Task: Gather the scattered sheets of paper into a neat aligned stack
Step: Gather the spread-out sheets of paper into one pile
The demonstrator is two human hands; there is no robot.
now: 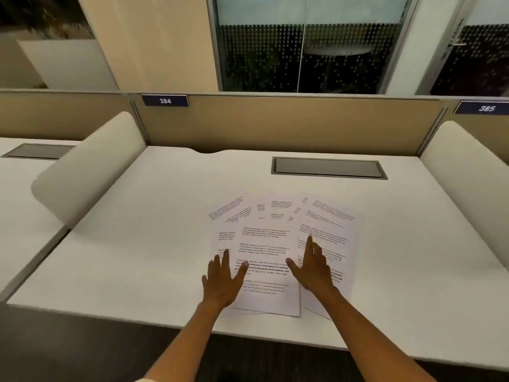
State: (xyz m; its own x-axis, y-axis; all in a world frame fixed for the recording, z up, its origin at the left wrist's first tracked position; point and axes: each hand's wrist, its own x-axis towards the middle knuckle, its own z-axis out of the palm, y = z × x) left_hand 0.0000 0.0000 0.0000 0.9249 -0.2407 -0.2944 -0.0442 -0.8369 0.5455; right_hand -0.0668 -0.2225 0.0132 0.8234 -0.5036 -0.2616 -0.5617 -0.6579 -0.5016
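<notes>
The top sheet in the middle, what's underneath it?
Under the top sheet, other printed sheets fan out left, behind and right, all on the white desk. Both hands, left and right, rest flat on the papers. Their covered parts and exact count stay hidden.

White sheets of paper (264,244) printed with blocks of black text, some lines in bold, lie fanned on a plain white desk (137,244). At twelve o'clock from them a grey rectangular hatch (329,168) is set into the desk. Cream side dividers (91,172) stand at nine and three o'clock. The back panel (289,125) is tan, carrying dark blue labels (165,100) with white numbers 384 and 385. Beyond, dark glass (261,56) shows a pattern of small white dots.
</notes>
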